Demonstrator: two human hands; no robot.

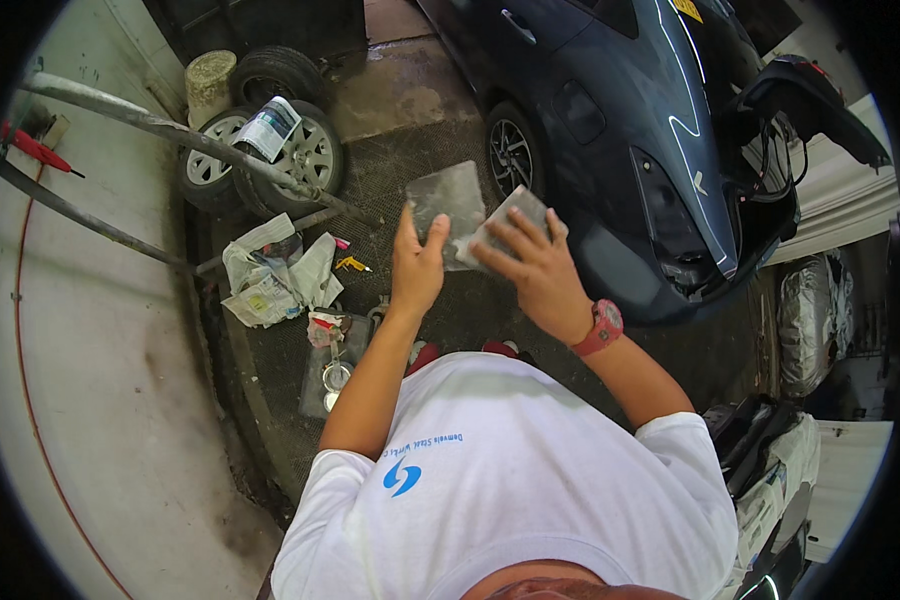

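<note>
My left hand [417,262] grips a flat, squarish grey sheet [450,192] by its near left side, thumb on top and fingers mostly behind it. Its surface is blotchy, with paler patches; I cannot tell what it is made of. My right hand [542,270], with a red watch on the wrist, holds a smaller grey rectangular pad [527,205] with pale edges, its fingers laid across the face. The two pieces are close together in front of me, above the floor, and seem to overlap where their near corners meet. What lies under the right fingers is hidden.
A dark blue car [610,130] stands ahead right. Wheels [315,150] lean beyond a metal rail [160,125] at left. Crumpled newspaper [265,285], a yellow blow gun [352,264] and a dark board [318,385] bearing small tins lie on the floor. The wall [80,330] is left.
</note>
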